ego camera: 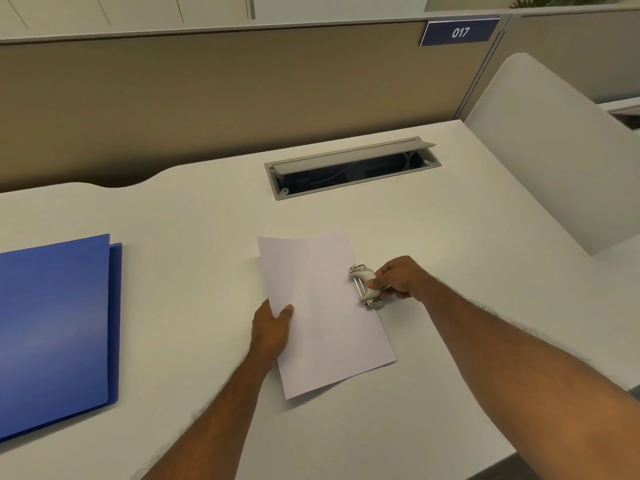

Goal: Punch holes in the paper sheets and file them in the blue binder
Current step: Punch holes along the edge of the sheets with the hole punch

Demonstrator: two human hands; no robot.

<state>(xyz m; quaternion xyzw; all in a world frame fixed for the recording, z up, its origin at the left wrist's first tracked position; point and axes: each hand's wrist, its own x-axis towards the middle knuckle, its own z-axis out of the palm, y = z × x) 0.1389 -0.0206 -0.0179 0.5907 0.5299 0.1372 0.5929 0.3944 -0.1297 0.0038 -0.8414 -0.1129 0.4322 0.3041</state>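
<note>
White figures "017" are shown on a blue plate (460, 32) fixed to the partition (207, 98) at 1 o'clock of the view. The paper sheets (322, 317) are found at the middle of the white desk (207, 209), with the long axis run from 11 o'clock to 5 o'clock. Their left edge is pinched by the left hand (272, 327): the thumb (286, 310) is laid on top and the other fingers are hidden beneath. At 3 o'clock of the sheets, a grey hole punch (365, 287) is set over the right edge, its long axis parallel to that edge. It is gripped by the right hand (398, 277), fingers curled round its handle. The blue binder (55, 334) is laid closed at 9 o'clock, well apart from the sheets. An open cable tray (351, 168) is sunk in the desk at 12 o'clock.
</note>
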